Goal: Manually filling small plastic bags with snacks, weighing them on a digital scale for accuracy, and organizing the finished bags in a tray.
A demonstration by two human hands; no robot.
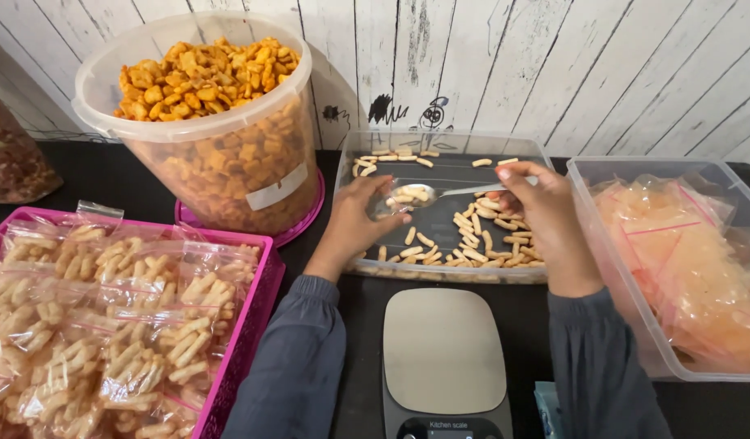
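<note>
Your right hand (544, 213) is closed around the handle of a metal spoon (430, 193), whose bowl carries a few pale stick snacks over the clear tray (448, 154) of loose sticks. Your left hand (360, 218) pinches a small clear bag (385, 205) at the spoon's bowl. A kitchen scale (442, 349) sits just below; the pink basket (249, 309) of filled bags lies left.
</note>
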